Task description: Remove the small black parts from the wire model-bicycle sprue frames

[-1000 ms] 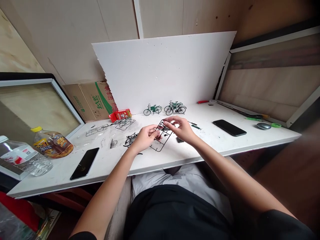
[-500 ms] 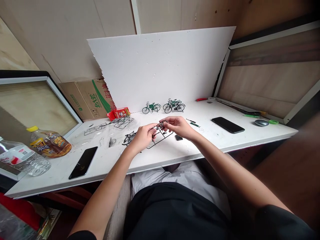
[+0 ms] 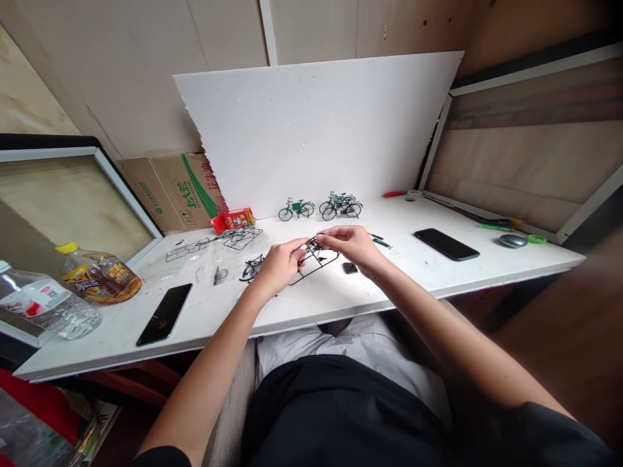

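Observation:
Between my two hands is a black plastic parts frame (image 3: 311, 271), a thin sprue with small pieces on its bars, held tilted above the white table. My left hand (image 3: 282, 266) grips its left side between thumb and fingers. At its upper edge, the fingers of my right hand (image 3: 348, 243) pinch the frame or a small part on it; the fingers hide which. Black bicycle model parts (image 3: 252, 267) lie just left of my left hand. A small black square piece (image 3: 350, 267) rests below my right hand.
Small green model bicycles (image 3: 296, 209) stand at the back before a white foam board (image 3: 316, 130). More sprues (image 3: 238, 236) and a red packet (image 3: 233, 220) lie left. Phones (image 3: 165, 314) (image 3: 446, 244) flank the work area; bottles (image 3: 102, 277) lie at the far left.
Both hands stay on the parts frame, with the right fingers shifted slightly at its upper edge. The whole view has moved a little.

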Available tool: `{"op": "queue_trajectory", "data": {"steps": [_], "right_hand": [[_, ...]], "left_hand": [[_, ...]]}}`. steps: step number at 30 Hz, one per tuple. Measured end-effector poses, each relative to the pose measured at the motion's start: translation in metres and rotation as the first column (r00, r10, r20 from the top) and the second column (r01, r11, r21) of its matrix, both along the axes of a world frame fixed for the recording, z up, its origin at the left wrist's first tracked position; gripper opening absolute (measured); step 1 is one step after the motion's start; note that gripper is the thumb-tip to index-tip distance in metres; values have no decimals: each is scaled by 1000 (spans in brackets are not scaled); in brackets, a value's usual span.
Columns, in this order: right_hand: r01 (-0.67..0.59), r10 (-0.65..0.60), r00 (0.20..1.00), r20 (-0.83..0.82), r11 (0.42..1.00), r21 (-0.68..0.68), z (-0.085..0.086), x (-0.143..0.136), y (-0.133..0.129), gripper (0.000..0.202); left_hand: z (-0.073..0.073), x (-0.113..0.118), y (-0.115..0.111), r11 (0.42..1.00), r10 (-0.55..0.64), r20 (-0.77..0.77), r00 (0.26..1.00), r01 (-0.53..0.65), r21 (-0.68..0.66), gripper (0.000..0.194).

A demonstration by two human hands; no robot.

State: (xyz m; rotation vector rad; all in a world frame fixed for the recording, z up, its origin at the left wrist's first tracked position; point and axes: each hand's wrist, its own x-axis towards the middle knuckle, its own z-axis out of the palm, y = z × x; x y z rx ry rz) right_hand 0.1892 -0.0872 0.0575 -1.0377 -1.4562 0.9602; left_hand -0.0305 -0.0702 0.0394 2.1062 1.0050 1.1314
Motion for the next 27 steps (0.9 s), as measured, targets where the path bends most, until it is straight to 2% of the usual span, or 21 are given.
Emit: {"op": "queue_trajectory", "data": {"steps": [5, 11, 15, 20, 27], "right_hand": [[49, -46, 998, -41, 997, 65, 2, -7, -6, 36], [121, -118, 992, -34, 985, 121, 0, -10, -4, 37], [87, -80, 989, -127, 995, 54, 0, -11, -5, 44], [-25, 8, 960, -281, 998, -55, 0, -12, -3, 49], [-3, -9, 942, -336, 999, -37, -10, -12, 6, 51]], "left_hand": [[-2, 3, 1, 1000, 13, 57, 998, -14, 25, 37], [-1, 5, -3, 996, 61, -44, 997, -58, 74, 36], [4, 6, -8, 994, 85, -149, 985, -74, 83, 39], [9, 6, -9, 993, 104, -150, 983, -93, 79, 38], [10, 6, -10, 996, 79, -139, 987, -74, 46, 36]]}}
